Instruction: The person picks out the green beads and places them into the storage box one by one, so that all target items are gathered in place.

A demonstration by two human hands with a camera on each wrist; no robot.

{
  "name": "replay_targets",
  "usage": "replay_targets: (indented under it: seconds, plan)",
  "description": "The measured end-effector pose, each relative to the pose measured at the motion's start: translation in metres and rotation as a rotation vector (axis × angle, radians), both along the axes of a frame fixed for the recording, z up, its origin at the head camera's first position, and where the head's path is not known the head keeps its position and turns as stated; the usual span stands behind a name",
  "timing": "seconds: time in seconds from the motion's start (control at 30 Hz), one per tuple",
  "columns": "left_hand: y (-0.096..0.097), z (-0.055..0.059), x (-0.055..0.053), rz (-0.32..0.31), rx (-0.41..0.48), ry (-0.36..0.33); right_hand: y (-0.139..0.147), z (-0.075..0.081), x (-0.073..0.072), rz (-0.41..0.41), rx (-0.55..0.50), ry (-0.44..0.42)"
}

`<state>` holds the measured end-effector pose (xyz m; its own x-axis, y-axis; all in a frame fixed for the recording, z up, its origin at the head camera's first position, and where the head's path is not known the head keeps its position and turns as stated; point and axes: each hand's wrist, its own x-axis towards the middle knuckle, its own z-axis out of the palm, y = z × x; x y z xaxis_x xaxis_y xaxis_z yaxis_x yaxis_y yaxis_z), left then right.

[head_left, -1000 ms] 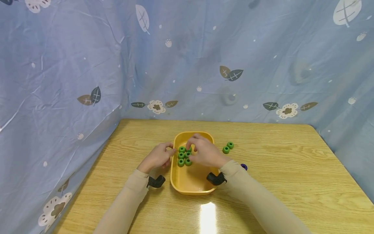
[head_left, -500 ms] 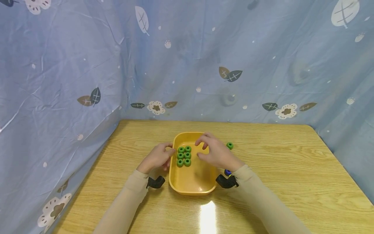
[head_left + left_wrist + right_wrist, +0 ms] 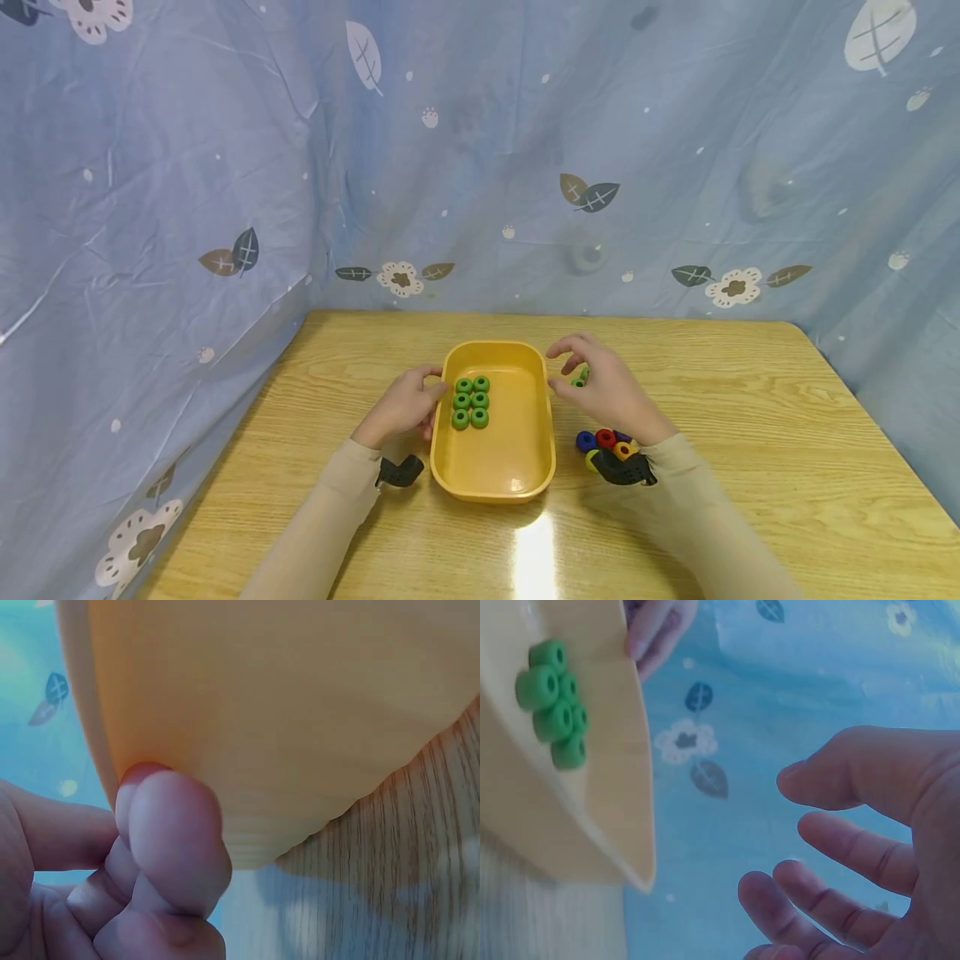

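Observation:
A yellow tray (image 3: pixel 517 450) stands on the table, with several green beads (image 3: pixel 480 401) in two columns along its left side. My left hand (image 3: pixel 405 407) grips the tray's left rim; in the left wrist view its curled fingers (image 3: pixel 176 832) press the outer wall. Just off the tray's right rim is my right hand (image 3: pixel 607 389), its fingers spread and bent with nothing between them. Loose green beads (image 3: pixel 578 382) on the table are partly hidden behind that hand. In the right wrist view, its thumb (image 3: pixel 829 769) and fingers stand apart.
Near my right wrist lies a pile of beads: a blue bead (image 3: pixel 586 442), a red bead (image 3: pixel 605 438), an orange bead (image 3: pixel 623 451) and others partly covered by the black wrist camera (image 3: pixel 624 468). A blue patterned cloth (image 3: pixel 480 167) hangs behind the wooden table (image 3: pixel 750 433).
My right hand has moved right, out of the tray to beyond its right rim, leaving the green beads inside. The coloured pile has come into view. My left hand stays at the rim.

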<state>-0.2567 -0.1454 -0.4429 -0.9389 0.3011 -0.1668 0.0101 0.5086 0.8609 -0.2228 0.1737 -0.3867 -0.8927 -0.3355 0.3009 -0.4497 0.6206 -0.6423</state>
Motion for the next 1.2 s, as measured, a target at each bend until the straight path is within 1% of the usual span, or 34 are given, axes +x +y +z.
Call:
replay_targets:
  seconds: [0.13,0.23,0.47,0.67,0.77,0.9,1.03,1.2]
  plan:
    - [0.000,0.000,0.000,-0.003,0.001,0.008,0.013,-0.004,-0.001,-0.030,-0.008,-0.002]
    - [0.000,0.000,0.000,-0.004,0.005,0.015,0.020,-0.008,-0.004,-0.037,-0.013,0.001]
    - [0.000,-0.001,0.001,0.005,-0.016,0.021,0.028,-0.015,-0.007,-0.052,0.017,0.026]
    - [0.001,-0.001,0.001,0.009,-0.020,0.033,0.034,-0.019,-0.009,-0.056,0.022,0.018]
    - [0.001,-0.001,0.001,0.011,-0.019,0.028,0.038,-0.022,-0.011,-0.064,0.029,0.014]
    - [0.001,-0.001,0.000,0.010,-0.017,0.023,0.043,-0.029,-0.014,-0.077,0.043,-0.012]
    - [0.001,-0.002,-0.001,0.005,-0.015,0.026,0.046,-0.039,-0.019,-0.077,0.045,-0.061]
    - [0.001,-0.002,-0.001,-0.008,-0.006,0.040,0.046,-0.051,-0.025,-0.041,0.066,-0.109]
